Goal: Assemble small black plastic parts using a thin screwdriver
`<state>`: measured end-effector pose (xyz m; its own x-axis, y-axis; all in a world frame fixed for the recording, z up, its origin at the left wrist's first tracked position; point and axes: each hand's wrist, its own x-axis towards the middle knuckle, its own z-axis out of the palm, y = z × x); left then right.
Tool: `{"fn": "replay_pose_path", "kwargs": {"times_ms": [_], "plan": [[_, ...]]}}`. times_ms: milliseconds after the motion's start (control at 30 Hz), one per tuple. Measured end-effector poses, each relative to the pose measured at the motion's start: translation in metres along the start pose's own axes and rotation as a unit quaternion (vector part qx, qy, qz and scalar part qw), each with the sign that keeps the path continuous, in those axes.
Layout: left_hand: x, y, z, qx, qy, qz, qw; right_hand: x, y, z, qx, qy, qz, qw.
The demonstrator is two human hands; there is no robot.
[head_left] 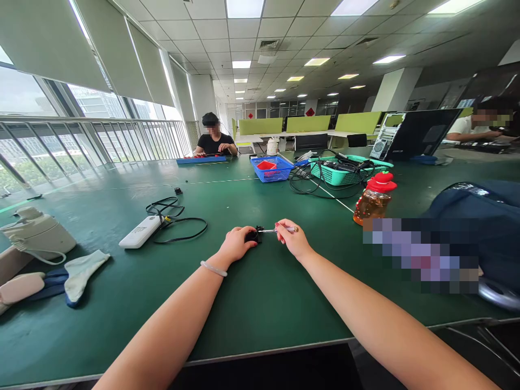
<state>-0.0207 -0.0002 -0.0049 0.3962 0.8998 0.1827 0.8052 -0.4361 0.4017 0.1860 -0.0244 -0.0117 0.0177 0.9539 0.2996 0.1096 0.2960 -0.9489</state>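
Observation:
My left hand (239, 242) is closed around a small black part (252, 236) on the green table (227, 303); its exact kind is too small to make out. In my right hand (293, 239) is a thin screwdriver (268, 231) with a metal shaft, lying almost level and pointing left. Its tip meets the black part or sits right beside it; I cannot tell which. The fingers of my left hand cover some of the part.
Left of my hands lie a white power strip (141, 232) with a black cord, a glove (83, 273) and a beige bag (38, 235). Beyond are a blue basket (280, 172), a green basket (339, 177) of cables and a red-capped bottle (372, 205). A person (215, 138) sits opposite.

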Motion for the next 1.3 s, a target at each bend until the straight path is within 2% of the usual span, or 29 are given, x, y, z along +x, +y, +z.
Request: {"fn": "replay_pose_path", "kwargs": {"times_ms": [133, 233, 300, 400, 467, 500, 567, 733, 833, 933, 1133, 1233, 1300], "plan": [[-0.002, 0.000, -0.002, -0.005, -0.006, 0.011, 1.000, -0.004, -0.003, 0.002, -0.077, -0.032, -0.014, 0.996], [-0.002, -0.001, -0.003, -0.011, -0.011, 0.020, 1.000, -0.010, -0.008, 0.005, -0.180, -0.055, -0.068, 0.980], [-0.003, -0.001, -0.003, -0.013, -0.013, 0.024, 1.000, -0.016, -0.012, 0.009, -0.258, -0.074, -0.142, 0.953], [-0.004, -0.002, -0.004, -0.016, -0.014, 0.031, 0.999, -0.022, -0.015, 0.017, -0.355, -0.121, -0.252, 0.892], [-0.004, -0.003, -0.004, -0.018, -0.016, 0.034, 0.999, -0.025, -0.016, 0.021, -0.382, -0.149, -0.285, 0.866], [-0.004, -0.003, -0.004, -0.019, -0.016, 0.035, 0.999, -0.025, -0.016, 0.023, -0.384, -0.156, -0.289, 0.863], [-0.004, -0.004, -0.003, -0.020, -0.017, 0.036, 0.999, -0.024, -0.017, 0.022, -0.368, -0.151, -0.276, 0.875], [-0.004, -0.005, -0.003, -0.019, -0.016, 0.033, 0.999, -0.020, -0.020, 0.011, -0.234, -0.064, -0.148, 0.959], [-0.005, -0.005, -0.004, -0.020, -0.018, 0.033, 0.999, -0.019, -0.021, 0.007, -0.164, -0.056, -0.110, 0.979], [-0.006, -0.005, -0.005, -0.025, -0.022, 0.038, 0.999, -0.019, -0.021, 0.008, -0.164, -0.066, -0.102, 0.979], [-0.008, -0.008, -0.005, -0.037, -0.027, 0.051, 0.998, -0.020, -0.026, 0.010, -0.230, -0.092, -0.098, 0.964], [-0.007, -0.009, -0.004, -0.039, -0.026, 0.052, 0.998, -0.021, -0.029, 0.011, -0.280, -0.099, -0.119, 0.947], [-0.007, -0.009, -0.004, -0.036, -0.026, 0.054, 0.998, -0.023, -0.030, 0.012, -0.306, -0.099, -0.157, 0.934]]}}
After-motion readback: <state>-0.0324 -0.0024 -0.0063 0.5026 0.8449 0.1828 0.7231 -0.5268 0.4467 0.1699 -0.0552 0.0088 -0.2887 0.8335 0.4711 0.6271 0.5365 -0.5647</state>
